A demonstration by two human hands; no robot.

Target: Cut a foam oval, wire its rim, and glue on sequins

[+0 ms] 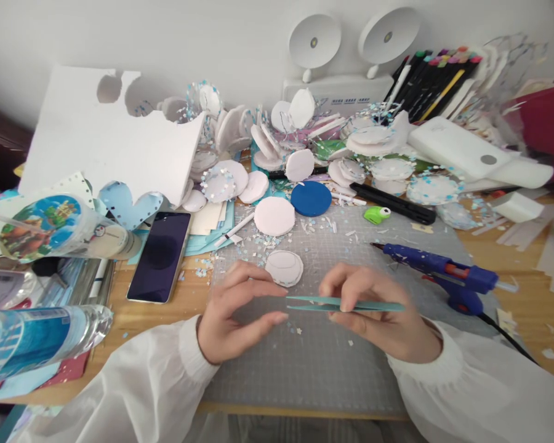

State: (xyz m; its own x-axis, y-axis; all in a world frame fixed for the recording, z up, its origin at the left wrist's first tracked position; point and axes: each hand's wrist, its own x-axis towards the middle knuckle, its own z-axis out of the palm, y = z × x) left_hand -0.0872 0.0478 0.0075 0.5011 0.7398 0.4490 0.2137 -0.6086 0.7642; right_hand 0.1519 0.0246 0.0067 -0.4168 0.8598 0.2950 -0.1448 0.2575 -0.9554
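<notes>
My right hand [378, 317] grips a pair of teal tweezers [341, 303], their tips pointing left toward my left hand [237, 311]. My left thumb and forefinger are curled together near the tweezer tips; anything pinched between them is too small to make out. Both hands hover over a grey cutting mat [314, 363]. Just beyond the hands lies a white foam disc [284, 267] with a drawn outline. Further back lie a larger white disc [274, 216] and a blue disc [311, 198].
A blue glue gun [447, 274] lies right of my hands, its cord trailing toward me. A phone [159, 255] lies left of the mat. Behind are several foam discs [268, 147], a cut foam sheet [106, 132], markers [434, 80] and a plastic bottle [32, 335].
</notes>
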